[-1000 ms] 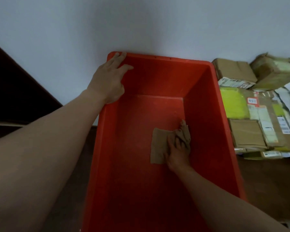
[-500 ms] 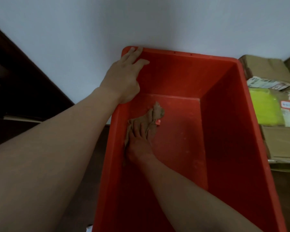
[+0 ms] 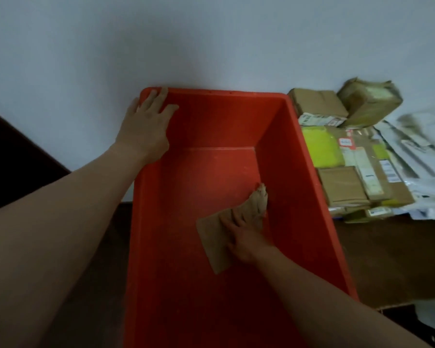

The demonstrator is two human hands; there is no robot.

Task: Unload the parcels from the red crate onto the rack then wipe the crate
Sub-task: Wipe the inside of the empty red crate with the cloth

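The red crate (image 3: 312, 187) stands in front of me against a pale wall, with no parcels inside. My left hand (image 3: 147, 129) lies flat on its far left corner, fingers spread over the rim. Inside, my right hand (image 3: 244, 237) presses a brown cloth (image 3: 214, 239) against the crate floor near the right wall, fingers spread on the fabric. The cloth's far end bunches up against that wall. The parcels (image 3: 342, 187), brown and yellow-green boxes and pale bags, lie stacked just right of the crate.
A dark wooden surface (image 3: 377, 262) carries the crate and parcels. Dark furniture (image 3: 13, 169) stands at the far left. The pale wall (image 3: 211, 41) runs right behind the crate.
My right hand has slid the cloth from the far left part of the crate floor across to the right wall. My left hand stays on the far left corner.
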